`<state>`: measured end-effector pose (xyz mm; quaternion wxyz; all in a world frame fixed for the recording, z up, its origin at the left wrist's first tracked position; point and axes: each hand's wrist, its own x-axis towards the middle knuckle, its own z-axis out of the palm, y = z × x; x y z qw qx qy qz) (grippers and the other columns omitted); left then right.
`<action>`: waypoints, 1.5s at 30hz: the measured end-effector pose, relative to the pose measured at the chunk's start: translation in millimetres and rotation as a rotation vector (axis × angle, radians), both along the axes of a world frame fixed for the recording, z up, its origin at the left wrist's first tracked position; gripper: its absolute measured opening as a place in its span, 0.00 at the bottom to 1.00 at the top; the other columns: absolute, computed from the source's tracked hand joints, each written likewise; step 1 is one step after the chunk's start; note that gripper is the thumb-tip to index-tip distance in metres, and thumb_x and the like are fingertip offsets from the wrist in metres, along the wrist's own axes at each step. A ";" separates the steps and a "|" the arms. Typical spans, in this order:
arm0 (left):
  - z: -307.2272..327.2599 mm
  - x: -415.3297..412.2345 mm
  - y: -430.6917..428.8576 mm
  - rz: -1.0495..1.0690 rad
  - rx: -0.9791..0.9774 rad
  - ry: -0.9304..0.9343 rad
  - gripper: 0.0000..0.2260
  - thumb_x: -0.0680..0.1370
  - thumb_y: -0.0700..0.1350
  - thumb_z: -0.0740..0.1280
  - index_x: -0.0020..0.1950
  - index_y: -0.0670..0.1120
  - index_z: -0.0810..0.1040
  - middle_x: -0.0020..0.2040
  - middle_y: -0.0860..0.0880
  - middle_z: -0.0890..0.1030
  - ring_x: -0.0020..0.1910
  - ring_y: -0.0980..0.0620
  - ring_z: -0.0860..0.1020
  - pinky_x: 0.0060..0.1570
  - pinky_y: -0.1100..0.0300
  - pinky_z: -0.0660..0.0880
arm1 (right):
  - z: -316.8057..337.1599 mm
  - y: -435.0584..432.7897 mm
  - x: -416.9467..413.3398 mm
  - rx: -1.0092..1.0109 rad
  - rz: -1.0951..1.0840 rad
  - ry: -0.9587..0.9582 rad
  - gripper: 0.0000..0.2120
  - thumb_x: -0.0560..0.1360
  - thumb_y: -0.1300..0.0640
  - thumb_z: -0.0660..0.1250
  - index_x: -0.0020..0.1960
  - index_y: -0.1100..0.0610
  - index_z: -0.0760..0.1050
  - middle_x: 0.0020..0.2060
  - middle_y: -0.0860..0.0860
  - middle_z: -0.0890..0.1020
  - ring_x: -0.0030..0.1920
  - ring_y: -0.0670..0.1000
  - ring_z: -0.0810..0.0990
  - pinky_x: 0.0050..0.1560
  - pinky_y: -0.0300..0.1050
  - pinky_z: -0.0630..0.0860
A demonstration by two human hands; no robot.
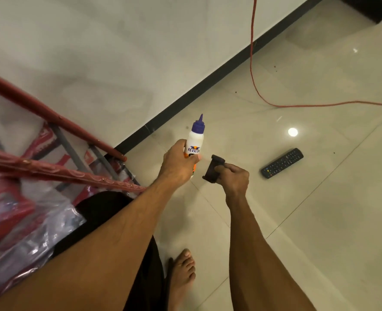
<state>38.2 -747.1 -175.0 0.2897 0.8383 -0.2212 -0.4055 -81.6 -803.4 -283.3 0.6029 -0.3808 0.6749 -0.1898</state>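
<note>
My left hand (178, 163) grips a white glue bottle (195, 140) with a blue pointed cap, held upright above the floor; its label reads Fevicol. Just to its right, my right hand (234, 178) pinches a small dark flat piece (212, 168), thumb on its face. The two hands are close together but apart. A black remote control (281, 163) lies on the tiled floor to the right of my right hand.
Red furniture wrapped in clear plastic (35, 176) stands at the left. A white wall with a black skirting (208, 84) runs diagonally behind. A red cable (252, 70) trails across the glossy floor tiles. My bare foot (184, 272) stands below.
</note>
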 end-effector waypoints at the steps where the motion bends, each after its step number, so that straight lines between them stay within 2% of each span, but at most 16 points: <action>1: 11.8 2.3 2.8 0.014 -0.022 0.008 0.14 0.78 0.45 0.68 0.61 0.46 0.70 0.52 0.50 0.75 0.50 0.53 0.74 0.48 0.60 0.69 | 16.9 -0.1 3.1 -0.010 -0.010 -0.039 0.09 0.63 0.63 0.71 0.30 0.50 0.83 0.36 0.56 0.84 0.42 0.60 0.84 0.44 0.59 0.82; 3: 33.3 4.7 12.3 0.042 -0.068 0.002 0.11 0.78 0.46 0.68 0.58 0.47 0.71 0.52 0.50 0.76 0.49 0.52 0.76 0.47 0.59 0.70 | 46.7 3.8 8.8 -0.033 -0.038 -0.104 0.08 0.64 0.64 0.70 0.33 0.52 0.84 0.37 0.58 0.84 0.40 0.60 0.83 0.43 0.57 0.83; 6: 66.4 1.6 29.7 0.055 -0.127 -0.007 0.13 0.77 0.46 0.69 0.60 0.47 0.71 0.51 0.51 0.76 0.50 0.54 0.76 0.49 0.60 0.71 | 92.4 13.7 14.9 -0.079 -0.107 -0.190 0.06 0.67 0.66 0.71 0.42 0.60 0.84 0.38 0.59 0.84 0.39 0.59 0.84 0.40 0.53 0.83; 9: 93.0 0.9 45.4 0.047 -0.189 -0.016 0.14 0.77 0.46 0.69 0.61 0.48 0.71 0.52 0.52 0.76 0.48 0.56 0.75 0.46 0.64 0.70 | 128.5 28.7 18.5 -0.082 -0.146 -0.279 0.05 0.70 0.69 0.69 0.42 0.62 0.82 0.37 0.59 0.83 0.37 0.57 0.83 0.35 0.47 0.81; 10: 119.2 1.8 68.4 0.064 -0.243 -0.045 0.15 0.77 0.46 0.69 0.61 0.48 0.71 0.53 0.52 0.76 0.47 0.57 0.75 0.45 0.65 0.70 | 158.4 47.2 20.5 -0.088 -0.135 -0.325 0.05 0.70 0.69 0.69 0.43 0.62 0.82 0.38 0.59 0.83 0.38 0.58 0.84 0.35 0.47 0.81; 12: 136.1 6.0 72.8 0.048 -0.284 -0.063 0.15 0.77 0.45 0.69 0.62 0.47 0.72 0.53 0.50 0.77 0.47 0.56 0.75 0.43 0.66 0.70 | 175.5 50.9 25.1 -0.089 -0.144 -0.349 0.06 0.70 0.69 0.70 0.46 0.63 0.81 0.41 0.61 0.83 0.41 0.60 0.84 0.35 0.48 0.82; 15: 168.6 14.1 87.7 0.081 -0.322 -0.121 0.15 0.77 0.45 0.69 0.61 0.45 0.73 0.52 0.49 0.78 0.49 0.52 0.76 0.46 0.62 0.70 | 204.2 58.6 34.3 -0.119 -0.122 -0.373 0.06 0.70 0.68 0.70 0.45 0.61 0.80 0.42 0.59 0.83 0.42 0.59 0.85 0.36 0.50 0.83; 19: 237.9 19.3 133.2 0.121 -0.455 -0.185 0.13 0.78 0.46 0.69 0.61 0.45 0.73 0.49 0.50 0.76 0.49 0.52 0.76 0.47 0.61 0.72 | 278.7 92.2 44.2 -0.229 -0.068 -0.464 0.05 0.71 0.66 0.71 0.46 0.60 0.80 0.43 0.58 0.83 0.43 0.58 0.85 0.38 0.53 0.83; 22: 286.3 23.6 158.3 0.119 -0.535 -0.265 0.14 0.78 0.47 0.69 0.61 0.44 0.72 0.52 0.49 0.78 0.52 0.50 0.77 0.52 0.55 0.74 | 333.2 107.7 50.8 -0.325 -0.057 -0.547 0.07 0.71 0.67 0.71 0.43 0.56 0.78 0.44 0.59 0.84 0.43 0.58 0.85 0.39 0.54 0.83; 24: 319.6 22.9 179.3 0.115 -0.596 -0.311 0.15 0.78 0.47 0.69 0.62 0.44 0.73 0.54 0.47 0.79 0.53 0.49 0.78 0.55 0.53 0.76 | 370.5 121.7 53.8 -0.403 -0.036 -0.621 0.06 0.71 0.68 0.71 0.43 0.58 0.80 0.43 0.59 0.84 0.43 0.57 0.85 0.38 0.53 0.83; 26: 352.3 25.0 200.7 0.132 -0.660 -0.358 0.14 0.78 0.47 0.69 0.61 0.44 0.73 0.54 0.47 0.79 0.52 0.50 0.78 0.53 0.54 0.77 | 407.2 135.6 61.3 -0.503 0.013 -0.653 0.06 0.71 0.68 0.70 0.45 0.60 0.80 0.44 0.59 0.84 0.43 0.57 0.85 0.36 0.49 0.83; 29: 394.4 22.8 244.8 0.217 -0.776 -0.467 0.15 0.78 0.46 0.69 0.62 0.45 0.73 0.51 0.50 0.77 0.49 0.53 0.77 0.45 0.62 0.74 | 455.5 168.4 70.1 -0.577 0.121 -0.745 0.07 0.69 0.69 0.69 0.45 0.61 0.81 0.45 0.60 0.84 0.44 0.58 0.84 0.35 0.49 0.82; 33: 430.4 28.7 303.2 0.318 -0.803 -0.589 0.13 0.77 0.46 0.69 0.60 0.44 0.75 0.46 0.53 0.75 0.47 0.54 0.76 0.46 0.62 0.75 | 499.3 207.1 96.7 -0.626 0.209 -0.823 0.09 0.64 0.65 0.69 0.43 0.61 0.83 0.44 0.60 0.84 0.44 0.61 0.84 0.35 0.53 0.82; 36: 450.2 42.0 373.5 0.428 -0.783 -0.707 0.13 0.77 0.47 0.70 0.59 0.45 0.75 0.49 0.50 0.76 0.49 0.50 0.77 0.49 0.53 0.77 | 521.8 260.4 126.0 -0.651 0.348 -0.912 0.09 0.65 0.66 0.69 0.43 0.58 0.83 0.45 0.59 0.84 0.44 0.61 0.84 0.35 0.52 0.82; 40: 462.7 58.2 454.7 0.596 -0.742 -0.814 0.14 0.76 0.48 0.71 0.59 0.45 0.76 0.50 0.49 0.77 0.50 0.49 0.78 0.52 0.49 0.78 | 535.1 329.8 159.6 -0.676 0.525 -0.941 0.10 0.66 0.64 0.70 0.45 0.54 0.83 0.45 0.54 0.84 0.46 0.58 0.84 0.35 0.52 0.83; 45: 465.7 63.5 546.8 0.778 -0.692 -0.878 0.13 0.76 0.47 0.71 0.58 0.45 0.76 0.46 0.51 0.76 0.48 0.49 0.78 0.50 0.49 0.79 | 535.9 417.6 189.6 -0.647 0.733 -0.972 0.09 0.67 0.65 0.71 0.46 0.58 0.83 0.45 0.52 0.83 0.45 0.56 0.84 0.35 0.52 0.83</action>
